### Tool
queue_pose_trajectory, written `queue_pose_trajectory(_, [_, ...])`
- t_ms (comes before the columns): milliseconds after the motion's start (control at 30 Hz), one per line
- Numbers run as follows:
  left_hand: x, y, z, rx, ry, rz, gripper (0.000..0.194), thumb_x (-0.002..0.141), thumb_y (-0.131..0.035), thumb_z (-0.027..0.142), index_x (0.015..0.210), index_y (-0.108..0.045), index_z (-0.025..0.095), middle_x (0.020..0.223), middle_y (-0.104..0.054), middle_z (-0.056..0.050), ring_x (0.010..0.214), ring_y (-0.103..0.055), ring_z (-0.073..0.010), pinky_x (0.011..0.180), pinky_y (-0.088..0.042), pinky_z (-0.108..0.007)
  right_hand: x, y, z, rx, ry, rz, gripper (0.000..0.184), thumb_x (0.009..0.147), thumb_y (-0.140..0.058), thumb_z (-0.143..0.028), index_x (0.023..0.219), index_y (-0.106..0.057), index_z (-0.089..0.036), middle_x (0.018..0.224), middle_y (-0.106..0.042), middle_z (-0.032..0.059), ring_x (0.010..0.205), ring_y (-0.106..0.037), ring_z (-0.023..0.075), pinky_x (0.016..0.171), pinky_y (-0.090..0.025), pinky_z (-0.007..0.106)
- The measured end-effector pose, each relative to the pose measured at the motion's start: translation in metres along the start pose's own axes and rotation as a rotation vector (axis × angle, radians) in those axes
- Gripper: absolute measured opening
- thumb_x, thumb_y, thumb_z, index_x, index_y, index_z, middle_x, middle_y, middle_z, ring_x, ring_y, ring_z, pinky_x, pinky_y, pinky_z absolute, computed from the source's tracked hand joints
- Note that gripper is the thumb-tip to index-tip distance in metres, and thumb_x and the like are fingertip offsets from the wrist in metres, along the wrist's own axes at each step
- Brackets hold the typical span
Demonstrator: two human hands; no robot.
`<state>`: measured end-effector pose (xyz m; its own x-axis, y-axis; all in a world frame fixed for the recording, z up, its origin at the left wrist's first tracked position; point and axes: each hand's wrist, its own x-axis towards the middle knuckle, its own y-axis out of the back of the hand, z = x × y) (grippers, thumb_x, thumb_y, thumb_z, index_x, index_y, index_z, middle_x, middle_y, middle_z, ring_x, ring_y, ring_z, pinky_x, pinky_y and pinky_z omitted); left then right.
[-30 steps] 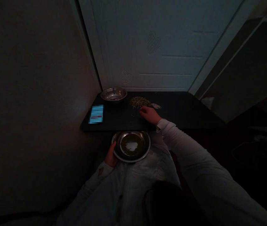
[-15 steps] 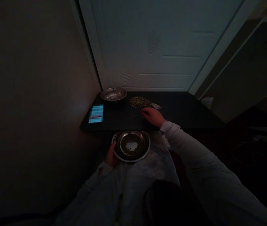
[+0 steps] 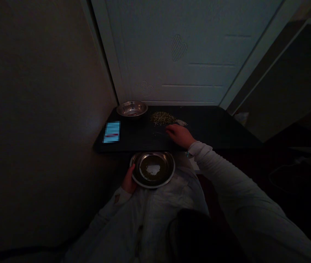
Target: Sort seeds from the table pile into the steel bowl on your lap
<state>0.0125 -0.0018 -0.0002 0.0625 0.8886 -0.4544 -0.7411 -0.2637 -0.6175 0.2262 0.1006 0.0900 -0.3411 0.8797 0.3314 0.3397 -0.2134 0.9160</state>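
Note:
In the head view my left hand [image 3: 129, 181] grips the left rim of a shiny metal bowl [image 3: 153, 187] at my lap. Dark greenish grains and a white patch lie in the bottom of this bowl. My right hand [image 3: 180, 135] is over the dark tabletop [image 3: 215, 128] with its fingers drawn together; what they hold, if anything, is too small and dim to make out. Just beyond that hand is a pile of mixed greenish and pale grains [image 3: 162, 118]. A smaller heap of white grains [image 3: 181, 122] touches the pile's right side. Several loose grains lie left of my fingertips.
A second metal bowl [image 3: 132, 109] stands at the table's back left. In front of it lies a phone [image 3: 112, 132] with a lit, blurred screen. A pale door [image 3: 199, 47] rises behind the table, and a wall [image 3: 48, 109] closes off the left. The light is dim.
My right hand has shifted very slightly to the right over the tabletop. My left hand and the bowl stay in place.

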Motion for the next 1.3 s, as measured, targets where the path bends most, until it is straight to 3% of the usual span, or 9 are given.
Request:
queue_pose_trajectory(333, [-0.001,-0.001,-0.001,-0.030,0.014,0.029,0.023,0.071,-0.045,0.030,0.077,-0.064,0.018,0.077,-0.068,-0.001,0.101,-0.050,-0.0180,0.094,-0.029,-0.030,0.007,-0.006,-0.005,-0.084,0.041,-0.022,0.029,0.080,-0.034,-0.031,0.099,-0.054,-0.021,0.092,-0.056,0.0044,0.082,-0.050,0.0150,0.067,-0.035,0.024])
queue_pose_trajectory(633, [0.000,0.000,0.000,-0.020,-0.009,0.010,0.023,0.071,-0.045,0.030,0.078,-0.064,0.018,0.080,-0.068,-0.002,0.104,-0.047,-0.0184,0.095,-0.027,-0.030,-0.004,-0.002,0.014,-0.049,0.086,-0.043,0.028,0.080,-0.036,-0.029,0.097,-0.055,-0.020,0.093,-0.057,0.0047,0.083,-0.051,0.0143,0.072,-0.037,0.024])
queue_pose_trajectory(767, [0.001,0.000,-0.001,-0.010,-0.013,0.007,0.024,0.071,-0.045,0.031,0.079,-0.064,0.018,0.081,-0.068,-0.003,0.106,-0.045,-0.0193,0.095,-0.027,-0.031,-0.005,-0.002,0.015,0.073,-0.001,0.009,0.027,0.078,-0.039,-0.028,0.096,-0.055,-0.018,0.095,-0.058,0.0052,0.085,-0.051,0.0143,0.074,-0.037,0.025])
queue_pose_trajectory(933, [0.001,-0.001,-0.001,-0.029,0.000,0.022,0.023,0.070,-0.047,0.031,0.078,-0.064,0.018,0.079,-0.068,-0.001,0.106,-0.045,-0.0187,0.096,-0.027,-0.030,-0.004,-0.005,0.006,0.295,-0.128,0.005,0.024,0.074,-0.043,-0.027,0.090,-0.056,-0.015,0.083,-0.061,0.0036,0.072,-0.053,0.0113,0.066,-0.039,0.023])
queue_pose_trajectory(1300, [0.002,-0.001,-0.002,-0.026,-0.008,-0.009,0.024,0.071,-0.045,0.031,0.081,-0.063,0.019,0.082,-0.068,-0.001,0.107,-0.045,-0.0191,0.095,-0.028,-0.031,0.003,-0.011,-0.002,0.405,-0.199,-0.070,0.020,0.071,-0.046,-0.025,0.081,-0.058,-0.014,0.074,-0.060,0.0018,0.064,-0.051,0.0086,0.059,-0.037,0.019])
